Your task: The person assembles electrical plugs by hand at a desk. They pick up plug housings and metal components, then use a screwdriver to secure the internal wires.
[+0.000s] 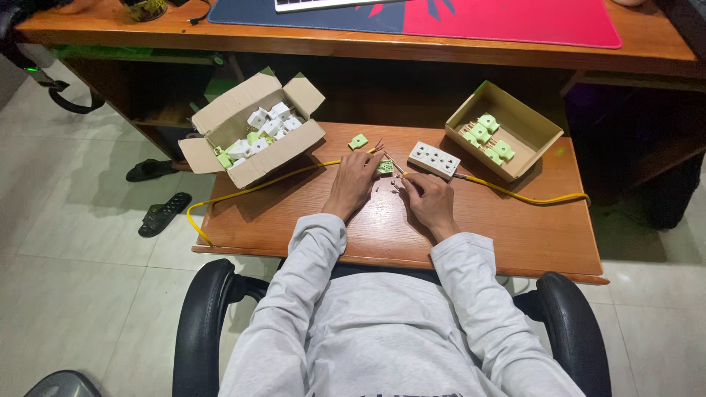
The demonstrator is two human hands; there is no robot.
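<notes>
Right now the person sits in a black chair [202, 309] at a low wooden table [515, 235], with both arms in grey sleeves reaching out. The left hand [355, 180] lies on the table with its fingers bent, and the fingertips touch a small green and white part [385, 167]; I cannot tell if the hand really grips it. The right hand [426, 197] is curled up, and its fingers pinch something tiny that is too small to make out. A thin stick pokes up between the two hands. Just past the right hand lies a white block with holes [434, 159], touching a yellow cable [257, 189] that runs across the table from left to right. Far left sits an open cardboard box [254, 132] full of white and green parts. Far right sits a smaller box [507, 126] with a few green parts inside. One loose green part [358, 141] lies between the boxes. Two black sandals [163, 213] rest on the floor to the left
</notes>
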